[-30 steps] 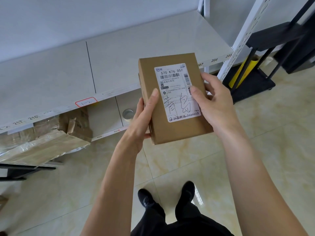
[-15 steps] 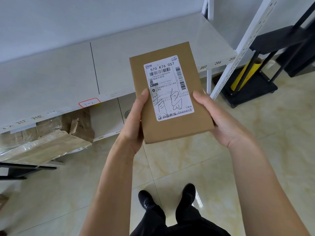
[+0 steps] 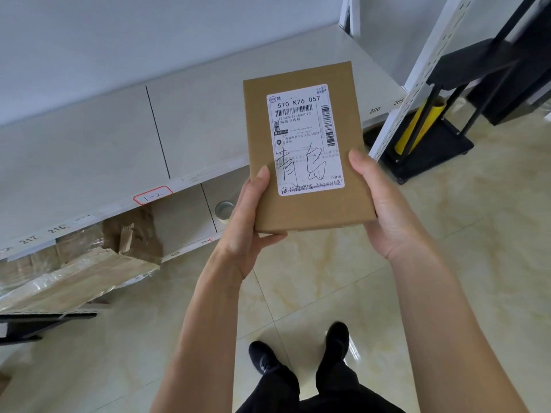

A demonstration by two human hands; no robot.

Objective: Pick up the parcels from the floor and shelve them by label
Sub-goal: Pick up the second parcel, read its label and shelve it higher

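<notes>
I hold a flat brown cardboard parcel [image 3: 351,204] face up in front of me, above the front edge of a grey shelf [image 3: 98,162]. Its white shipping label [image 3: 304,138] reads "570 K76 057" with handwritten black characters. My left hand [image 3: 247,231] grips the parcel's lower left edge, thumb on top. My right hand [image 3: 384,210] grips the lower right edge, thumb along the side. The shelf edge carries a red-bordered tag "1-2" [image 3: 152,194] and numbers such as 216, 217, 206.
Flattened, taped cardboard [image 3: 74,278] lies on the lower shelf at left. A white perforated shelf post [image 3: 408,93] stands at right, beside a black cart [image 3: 432,150] holding a yellow roll [image 3: 417,126]. A tape roll [image 3: 223,208] sits on the lower shelf. My black shoes stand on the glossy tiled floor.
The parcel has tilted flatter and risen slightly towards the shelf. My hands have slid down to its lower edges, uncovering the label.
</notes>
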